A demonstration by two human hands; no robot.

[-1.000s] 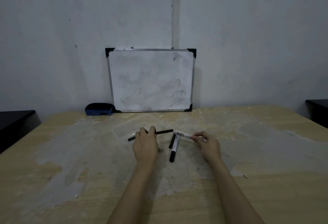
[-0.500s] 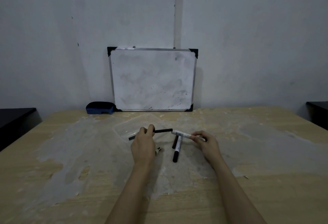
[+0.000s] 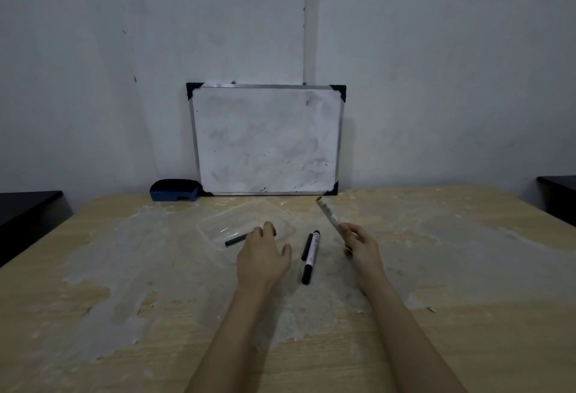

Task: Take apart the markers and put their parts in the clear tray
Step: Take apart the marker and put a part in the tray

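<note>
1. A marker has been pulled apart since half a second ago: the black inner rod, then held level between both hands and joined to the white barrel, is now separate.
2. The black rod (image 3: 237,240) is now laid in the clear tray (image 3: 218,221), its near end under the left hand (image 3: 263,257). Whether the fingers have let go of it cannot be told; they are curled loosely over the tray's near edge.
3. The white barrel (image 3: 328,216) has been lifted and tilted up, away from the table, pinched at its lower end by the right hand (image 3: 361,246). Thumb and fingers are closed on it.
4. One whole marker (image 3: 312,255) lies untouched on the table (image 3: 467,268) between the hands, with a shorter black piece (image 3: 307,246) just beside it, touching or nearly so.
5. Judgement: one part is delivered, the barrel is likely next for the tray, and at least one marker is not yet taken apart.
6. The whiteboard (image 3: 268,140) and blue eraser (image 3: 174,195) at the wall are unchanged.
</note>
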